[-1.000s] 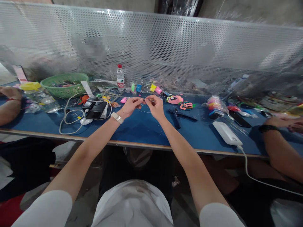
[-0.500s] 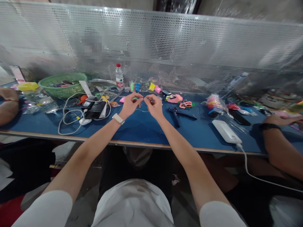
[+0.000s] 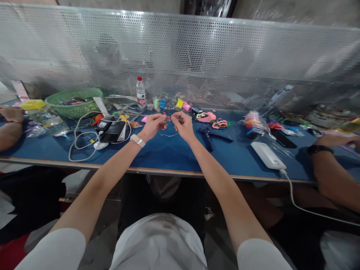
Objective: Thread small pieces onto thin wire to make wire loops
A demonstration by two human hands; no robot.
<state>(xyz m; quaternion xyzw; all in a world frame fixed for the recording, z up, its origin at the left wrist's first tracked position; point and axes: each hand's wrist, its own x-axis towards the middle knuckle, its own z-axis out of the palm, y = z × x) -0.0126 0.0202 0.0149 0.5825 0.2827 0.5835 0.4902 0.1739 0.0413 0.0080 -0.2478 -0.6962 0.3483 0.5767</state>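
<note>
My left hand (image 3: 153, 125) and my right hand (image 3: 182, 123) are held close together above the blue tabletop (image 3: 168, 153), fingertips pinched and almost touching. Between them they hold a thin loop of wire or thread (image 3: 168, 133) that hangs down just over the table. A tiny piece sits at the pinch, too small to name. My left wrist wears a pale band (image 3: 137, 140).
A green basket (image 3: 71, 101), a water bottle (image 3: 140, 92), cables and a black device (image 3: 111, 129) lie to the left. Black pliers (image 3: 215, 135), pink foam shapes (image 3: 206, 117), a white power bank (image 3: 268, 155) lie right. Other people's arms rest at the left edge (image 3: 8, 125) and the right edge (image 3: 332, 168).
My hands have stayed pinched together, dipping slightly back toward the table after lifting a little. The thin loop now hangs visibly below them.
</note>
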